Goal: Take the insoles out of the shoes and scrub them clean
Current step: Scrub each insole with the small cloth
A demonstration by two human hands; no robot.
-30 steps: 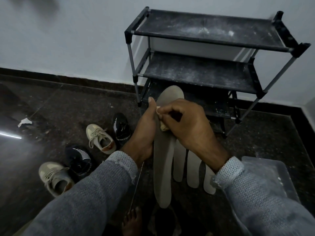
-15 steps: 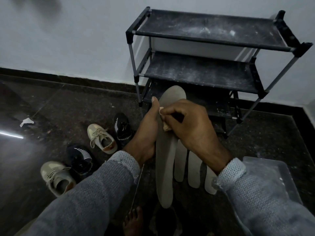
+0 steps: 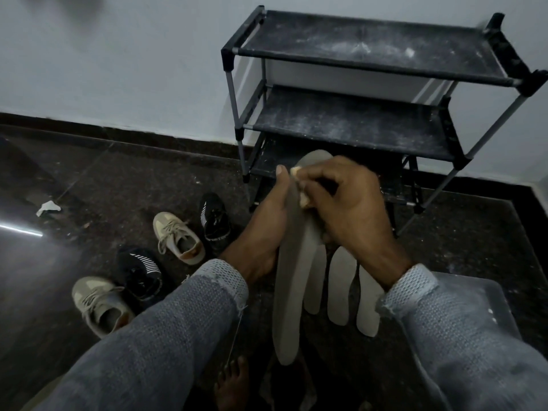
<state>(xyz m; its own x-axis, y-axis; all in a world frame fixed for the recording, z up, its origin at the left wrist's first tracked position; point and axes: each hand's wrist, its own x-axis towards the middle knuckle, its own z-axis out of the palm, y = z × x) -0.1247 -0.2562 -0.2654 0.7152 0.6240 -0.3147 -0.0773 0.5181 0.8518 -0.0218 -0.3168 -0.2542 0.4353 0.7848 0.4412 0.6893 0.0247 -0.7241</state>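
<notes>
My left hand (image 3: 264, 229) grips a long grey insole (image 3: 292, 280) from its left edge and holds it upright in front of me. My right hand (image 3: 347, 203) pinches a small pale sponge (image 3: 299, 185) and presses it against the insole's upper part. Three more grey insoles (image 3: 341, 289) lie side by side on the floor behind the held one. Two beige sneakers (image 3: 178, 237) (image 3: 99, 304) and two black sneakers (image 3: 215, 219) (image 3: 141, 271) sit on the floor to the left.
A black three-tier shoe rack (image 3: 370, 126) stands against the white wall straight ahead. A clear plastic container (image 3: 471, 304) sits on the floor at the right. A white scrap (image 3: 47, 207) lies at the far left. My bare foot (image 3: 232, 384) shows at the bottom.
My right hand with the sponge has slid a little up the insole toward its toe end. The left hand keeps the same hold on the insole.
</notes>
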